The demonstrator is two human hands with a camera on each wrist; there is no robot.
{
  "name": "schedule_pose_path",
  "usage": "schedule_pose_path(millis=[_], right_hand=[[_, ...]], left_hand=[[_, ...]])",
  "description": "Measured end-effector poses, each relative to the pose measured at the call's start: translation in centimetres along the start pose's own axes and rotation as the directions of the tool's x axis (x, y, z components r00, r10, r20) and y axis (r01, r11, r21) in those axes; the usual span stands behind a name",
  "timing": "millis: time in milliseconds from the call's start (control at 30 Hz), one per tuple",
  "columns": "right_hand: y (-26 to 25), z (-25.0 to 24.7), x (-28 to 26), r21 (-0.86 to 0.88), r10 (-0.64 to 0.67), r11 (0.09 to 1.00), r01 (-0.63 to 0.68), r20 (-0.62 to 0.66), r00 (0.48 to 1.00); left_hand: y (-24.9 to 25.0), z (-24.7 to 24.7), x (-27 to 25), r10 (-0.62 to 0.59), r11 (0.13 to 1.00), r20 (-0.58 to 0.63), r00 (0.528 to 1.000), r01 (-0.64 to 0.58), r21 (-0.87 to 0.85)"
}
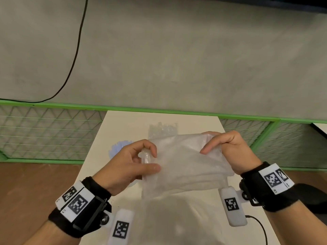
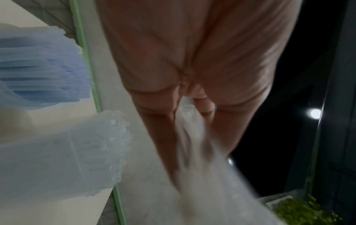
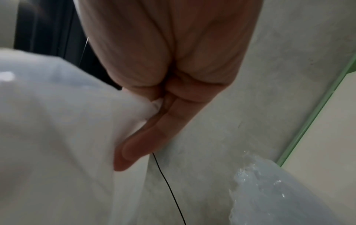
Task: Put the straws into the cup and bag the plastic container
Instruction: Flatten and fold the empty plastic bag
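I hold a translucent white plastic bag stretched between both hands above the white table. My left hand pinches its bunched left edge between thumb and fingers; the left wrist view shows this hand with the bag trailing from it. My right hand grips the upper right corner, and in the right wrist view the hand has its fingers folded over the bag. Behind the bag stands a clear crinkled plastic item. Blue straws stand left of it, partly hidden by my left hand.
A green mesh fence runs behind and beside the table, with a grey wall above it. A black cable hangs down that wall. Another thin cable lies at the table's right front. Brown floor shows on the left.
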State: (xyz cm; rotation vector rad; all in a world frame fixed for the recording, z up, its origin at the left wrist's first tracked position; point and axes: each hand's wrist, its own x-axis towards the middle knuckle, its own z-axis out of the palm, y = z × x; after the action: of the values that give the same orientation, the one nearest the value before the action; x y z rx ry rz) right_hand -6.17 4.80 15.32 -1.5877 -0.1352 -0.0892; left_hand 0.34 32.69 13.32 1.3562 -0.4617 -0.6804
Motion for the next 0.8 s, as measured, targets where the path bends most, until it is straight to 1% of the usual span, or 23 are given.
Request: schedule_pose_path(millis=[67, 133, 200, 233, 267, 300, 333, 367, 400, 467, 500, 533, 633, 700, 733, 767, 800], right_hand=[[-0.2, -0.1, 0.0, 0.001, -0.007, 1.0, 0.007, -0.017, 1.0], [-0.2, -0.2, -0.1, 0.021, -0.004, 1.0, 0.005, -0.042, 0.999], [-0.2, 0.1, -0.1, 0.074, -0.005, 0.997, 0.012, -0.087, 0.996], [-0.3, 0.2, 0.0, 0.162, 0.031, 0.987, -0.017, -0.079, 0.996], [-0.3, 0.0, 0.0, 0.29, 0.098, 0.954, -0.079, -0.052, 0.994], [-0.1, -0.1, 0.0, 0.387, 0.178, 0.907, -0.165, 0.001, 0.984], [0.1, 0.0, -0.1, 0.417, 0.234, 0.878, -0.235, 0.056, 0.971], [0.3, 0.1, -0.3, 0.392, 0.285, 0.871, -0.295, 0.085, 0.955], [0.6, 0.1, -0.4, 0.327, 0.332, 0.879, -0.347, 0.102, 0.938], [0.9, 0.3, -0.7, 0.165, 0.399, 0.896, -0.412, 0.109, 0.911], [0.9, 0.3, -0.8, 0.106, 0.39, 0.91, -0.401, 0.105, 0.915], [1.0, 0.1, -0.8, 0.089, 0.37, 0.921, -0.379, 0.097, 0.924], [0.7, -0.6, -0.7, 0.143, 0.273, 0.95, -0.278, 0.054, 0.96], [0.9, -0.8, -0.6, 0.297, 0.198, 0.936, -0.188, -0.003, 0.98], [1.2, -0.6, -0.6, 0.409, 0.171, 0.902, -0.136, -0.048, 0.984], [1.6, -0.1, -0.7, 0.52, 0.155, 0.849, -0.091, -0.081, 0.985], [2.1, 0.7, -0.9, 0.614, 0.15, 0.786, -0.068, -0.083, 0.985]], left_hand=[[-0.2, -0.1, -0.1, 0.007, 0.996, 0.0, 1.0, -0.007, 0.089], [0.1, 0.1, -0.4, -0.002, 0.997, -0.015, 1.0, 0.003, 0.073], [0.4, 0.6, -0.6, 0.031, 0.999, -0.013, 0.999, -0.03, 0.036], [0.2, 0.6, -0.5, 0.059, 0.997, -0.016, 0.998, -0.058, 0.044], [0.1, 0.7, -0.5, 0.086, 0.995, -0.029, 0.996, -0.084, 0.061], [0.1, 0.8, -0.4, 0.11, 0.991, -0.046, 0.993, -0.106, 0.085], [0.1, 0.8, -0.4, 0.134, 0.985, -0.062, 0.989, -0.126, 0.122], [0.1, 0.9, -0.3, 0.16, 0.975, -0.067, 0.985, -0.146, 0.169], [0.1, 0.9, -0.2, 0.176, 0.965, -0.067, 0.982, -0.159, 0.209], [0.2, 0.8, -0.1, 0.204, 0.956, -0.041, 0.978, -0.19, 0.222], [0.3, 0.8, -0.2, 0.207, 0.954, -0.011, 0.978, -0.2, 0.222], [0.4, 0.8, -0.4, 0.205, 0.952, 0.019, 0.979, -0.203, 0.23], [0.2, 0.9, -0.6, 0.206, 0.954, 0.053, 0.977, -0.213, 0.209], [0.1, 1.2, -0.6, 0.236, 0.961, 0.032, 0.971, -0.238, 0.144], [0.0, 1.5, -0.5, 0.259, 0.958, 0.004, 0.966, -0.257, 0.123], [-0.2, 1.8, -0.4, 0.283, 0.956, -0.032, 0.959, -0.279, 0.094], [-0.4, 2.2, -0.2, 0.306, 0.952, -0.068, 0.949, -0.304, 0.049]])
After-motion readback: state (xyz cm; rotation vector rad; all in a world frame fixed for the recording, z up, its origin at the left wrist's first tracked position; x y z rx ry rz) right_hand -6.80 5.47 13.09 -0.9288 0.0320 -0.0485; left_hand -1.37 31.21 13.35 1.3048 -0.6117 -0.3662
